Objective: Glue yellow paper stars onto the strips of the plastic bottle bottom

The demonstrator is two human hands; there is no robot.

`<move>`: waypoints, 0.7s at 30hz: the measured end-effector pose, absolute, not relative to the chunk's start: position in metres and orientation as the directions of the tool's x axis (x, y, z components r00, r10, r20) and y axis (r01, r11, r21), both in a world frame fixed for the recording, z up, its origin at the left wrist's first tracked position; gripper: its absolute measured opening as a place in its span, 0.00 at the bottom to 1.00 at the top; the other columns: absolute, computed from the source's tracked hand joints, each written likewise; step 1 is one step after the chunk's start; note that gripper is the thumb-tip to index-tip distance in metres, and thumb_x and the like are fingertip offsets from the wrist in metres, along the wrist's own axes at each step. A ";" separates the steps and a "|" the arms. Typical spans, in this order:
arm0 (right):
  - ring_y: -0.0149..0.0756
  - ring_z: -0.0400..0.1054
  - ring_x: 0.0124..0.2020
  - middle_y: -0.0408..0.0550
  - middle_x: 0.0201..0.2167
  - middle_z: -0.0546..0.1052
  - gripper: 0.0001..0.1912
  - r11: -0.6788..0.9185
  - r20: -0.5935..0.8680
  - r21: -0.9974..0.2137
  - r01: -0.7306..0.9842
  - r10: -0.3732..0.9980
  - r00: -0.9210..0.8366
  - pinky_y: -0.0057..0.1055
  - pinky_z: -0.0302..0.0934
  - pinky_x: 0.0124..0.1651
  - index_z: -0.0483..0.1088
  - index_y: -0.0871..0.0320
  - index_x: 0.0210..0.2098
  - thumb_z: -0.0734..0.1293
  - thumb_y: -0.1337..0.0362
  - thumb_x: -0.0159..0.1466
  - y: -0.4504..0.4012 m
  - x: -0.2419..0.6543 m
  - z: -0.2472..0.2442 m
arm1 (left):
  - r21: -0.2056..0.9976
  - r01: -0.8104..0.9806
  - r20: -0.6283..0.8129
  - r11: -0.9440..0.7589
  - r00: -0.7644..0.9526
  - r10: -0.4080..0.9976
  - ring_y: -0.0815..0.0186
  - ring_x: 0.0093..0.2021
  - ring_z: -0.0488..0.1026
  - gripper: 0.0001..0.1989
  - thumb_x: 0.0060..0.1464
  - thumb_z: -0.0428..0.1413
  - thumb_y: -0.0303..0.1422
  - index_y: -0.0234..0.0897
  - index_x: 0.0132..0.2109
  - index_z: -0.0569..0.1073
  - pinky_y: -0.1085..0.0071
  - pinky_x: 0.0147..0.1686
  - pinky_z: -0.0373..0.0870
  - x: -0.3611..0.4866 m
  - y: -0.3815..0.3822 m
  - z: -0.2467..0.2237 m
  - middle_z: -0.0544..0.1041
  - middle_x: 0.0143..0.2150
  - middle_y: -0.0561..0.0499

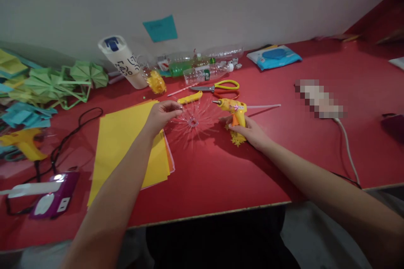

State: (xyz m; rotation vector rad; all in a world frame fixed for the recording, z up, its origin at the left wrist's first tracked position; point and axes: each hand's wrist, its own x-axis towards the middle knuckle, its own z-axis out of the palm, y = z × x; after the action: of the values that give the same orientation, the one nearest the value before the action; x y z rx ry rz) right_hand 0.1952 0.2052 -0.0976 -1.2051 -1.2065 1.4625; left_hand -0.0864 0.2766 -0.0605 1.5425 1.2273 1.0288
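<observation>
My right hand (pixel 249 130) is wrapped round a yellow glue gun (pixel 234 109), whose nozzle points left and whose glue stick juts out to the right. Small yellow stars (pixel 237 138) show beside its handle. To the left, my left hand (pixel 166 115) pinches the edge of a clear plastic piece cut into many thin strips (pixel 193 122), which spreads over the red table between my hands. Behind it lie a yellow cutter (pixel 190 98) and scissors (pixel 221 88) with yellow and red handles.
Yellow paper sheets (pixel 126 134) lie under my left forearm. Plastic bottles (pixel 206 74), a white tumbler (pixel 124 65) and a wipes pack (pixel 274 56) line the back. Another glue gun (pixel 23 141) and a purple power strip (pixel 55 197) sit left. A cable (pixel 347 147) runs right.
</observation>
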 end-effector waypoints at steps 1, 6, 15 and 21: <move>0.47 0.73 0.51 0.50 0.46 0.81 0.21 -0.159 -0.150 -0.986 -0.050 0.977 -0.149 0.44 0.63 0.58 0.70 0.53 0.32 0.77 0.50 0.46 0.199 0.190 -0.098 | 0.964 0.240 0.080 -0.116 0.154 0.985 0.70 0.27 0.70 0.11 0.34 0.66 0.36 0.35 0.28 0.78 0.72 0.31 0.68 -0.087 0.277 -0.062 0.78 0.26 0.53; 0.43 0.75 0.43 0.48 0.41 0.81 0.19 -0.163 -0.150 -0.981 -0.103 0.981 -0.123 0.40 0.69 0.46 0.70 0.53 0.36 0.72 0.48 0.51 0.170 0.157 -0.095 | 0.968 0.222 0.092 -0.117 0.119 0.989 0.66 0.30 0.73 0.11 0.33 0.66 0.36 0.36 0.28 0.78 0.68 0.37 0.71 -0.088 0.280 -0.070 0.79 0.27 0.52; 0.37 0.73 0.43 0.45 0.44 0.79 0.17 -0.041 -0.059 -0.988 -0.146 0.991 0.119 0.37 0.66 0.49 0.69 0.52 0.37 0.73 0.58 0.49 0.199 0.168 -0.077 | 0.968 0.211 0.082 -0.133 0.233 0.969 0.63 0.35 0.77 0.14 0.35 0.65 0.34 0.36 0.34 0.78 0.66 0.41 0.74 -0.100 0.276 -0.062 0.81 0.32 0.50; 0.27 0.65 0.21 0.39 0.29 0.76 0.15 -0.063 -0.068 -0.987 -0.148 0.997 0.029 0.30 0.59 0.28 0.65 0.53 0.35 0.71 0.61 0.49 0.219 0.193 -0.072 | 0.942 0.296 0.055 -0.156 0.324 0.944 0.62 0.41 0.78 0.13 0.41 0.63 0.32 0.36 0.38 0.78 0.64 0.46 0.74 -0.104 0.269 -0.051 0.82 0.38 0.47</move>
State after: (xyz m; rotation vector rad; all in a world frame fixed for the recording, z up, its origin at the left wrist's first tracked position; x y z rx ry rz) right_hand 0.1934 0.2189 -0.0717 -1.1620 -1.0431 1.2982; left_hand -0.1044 0.2692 -0.0506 1.6576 1.1352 0.8729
